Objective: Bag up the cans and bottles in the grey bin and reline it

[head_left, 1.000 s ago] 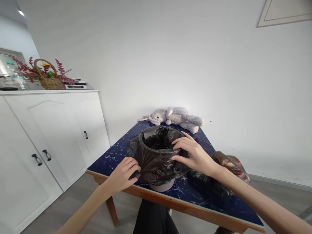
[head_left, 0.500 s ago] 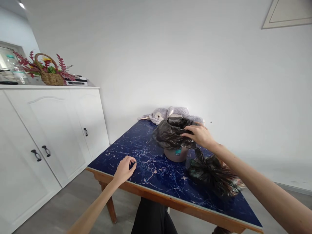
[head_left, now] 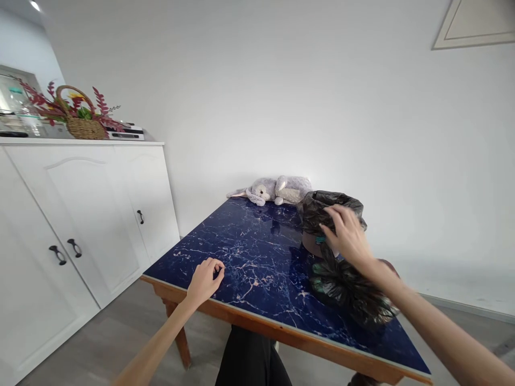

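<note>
- Bin (head_left: 311, 245), lined with a black bag (head_left: 314, 214), stands near the right edge of the tabletop (head_left: 241, 279); a push from the right hand (head_left: 348, 233) could tip it over that edge.
- Right fingers are spread, thumb apart, in front of the liner; contact is unclear; a snag could drag its rim loose.
- Knotted bag (head_left: 350, 295) lies just before the bin; the right forearm passing over could knock it.
- Left hand (head_left: 206, 281) rests near the front edge, fingers loosely curled, apparently holding nothing; little steadies the bin.
</note>
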The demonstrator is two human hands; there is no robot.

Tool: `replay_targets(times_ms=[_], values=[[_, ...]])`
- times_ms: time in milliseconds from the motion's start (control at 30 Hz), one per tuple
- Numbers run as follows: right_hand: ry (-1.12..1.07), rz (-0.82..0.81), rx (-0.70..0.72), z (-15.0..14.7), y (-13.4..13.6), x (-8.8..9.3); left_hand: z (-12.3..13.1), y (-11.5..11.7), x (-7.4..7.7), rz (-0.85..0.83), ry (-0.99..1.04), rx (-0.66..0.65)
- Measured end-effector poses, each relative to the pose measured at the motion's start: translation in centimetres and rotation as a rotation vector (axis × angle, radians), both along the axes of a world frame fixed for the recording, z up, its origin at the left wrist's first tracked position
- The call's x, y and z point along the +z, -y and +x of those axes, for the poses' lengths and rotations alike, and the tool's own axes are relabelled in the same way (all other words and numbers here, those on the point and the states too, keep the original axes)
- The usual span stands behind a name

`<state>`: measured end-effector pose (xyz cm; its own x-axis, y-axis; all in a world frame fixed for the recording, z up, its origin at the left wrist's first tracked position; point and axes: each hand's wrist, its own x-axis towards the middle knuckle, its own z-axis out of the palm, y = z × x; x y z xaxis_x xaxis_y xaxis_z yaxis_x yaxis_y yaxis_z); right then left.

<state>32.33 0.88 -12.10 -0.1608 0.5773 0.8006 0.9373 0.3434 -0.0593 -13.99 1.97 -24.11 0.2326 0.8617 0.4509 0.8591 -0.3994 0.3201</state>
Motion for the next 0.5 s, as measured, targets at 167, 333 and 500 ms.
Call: replay_targets(times_ms=[167,333,500], values=[[-0.189,-0.308,0.440,-7.4,7.2,-7.3,0.2,-0.1,0.1,0.011,-0.046,0.015],[-0.682,-0.632,0.452,-9.8,8.1,-13.5,0.9,-0.4,-0.2,0.027,-0.099,0.058],[-0.707,-0.715,0.472,-9.1,7.7,-13.9,2.6,-0.8,-1.3,0.057,-0.122,0.079]])
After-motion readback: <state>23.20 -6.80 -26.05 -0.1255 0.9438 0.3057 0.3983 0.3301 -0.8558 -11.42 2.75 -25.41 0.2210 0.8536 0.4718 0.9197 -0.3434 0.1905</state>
